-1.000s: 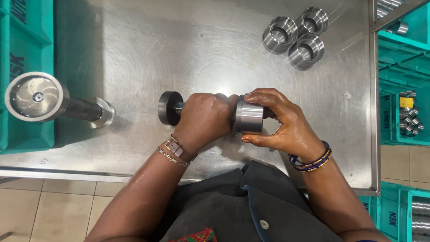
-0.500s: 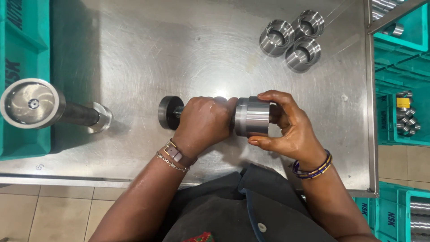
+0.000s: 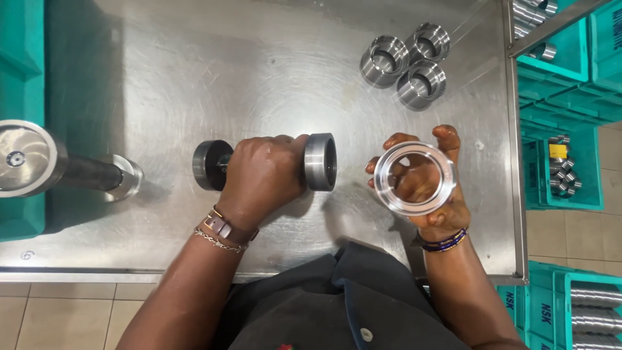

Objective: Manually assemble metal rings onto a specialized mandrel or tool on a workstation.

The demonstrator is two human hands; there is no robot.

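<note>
Left hand [image 3: 262, 178] wraps around the middle of a shaft assembly [image 3: 265, 162] that lies on its side on the steel table [image 3: 162, 84], fingers curled closed over it so the shaft itself is mostly hidden. A dark disc [image 3: 206, 164] shows at the 9 o'clock end of the assembly, and a grey metal collar [image 3: 320, 162] with a dark bore sits at the 3 o'clock end, just past the knuckles. Right hand [image 3: 424, 185] is at 3 o'clock of that collar and apart from it, palm up, gripping a shiny metal ring [image 3: 415, 178] by its rim with the fingertips; the ring's open face is turned up toward the camera and the palm shows through its hole. Beaded bracelets circle the right wrist, and a strap and thin chain circle the left. At 12 o'clock from the right hand, well apart, three similar machined sleeves [image 3: 407, 63] stand clustered together on the table. At 9 o'clock from the left hand, another shaft with a large silvery disc [image 3: 26, 157] lies across the table edge toward a teal bin [image 3: 19, 39]. More teal bins [image 3: 564, 78] holding metal parts stand past the table's 3 o'clock edge.
</note>
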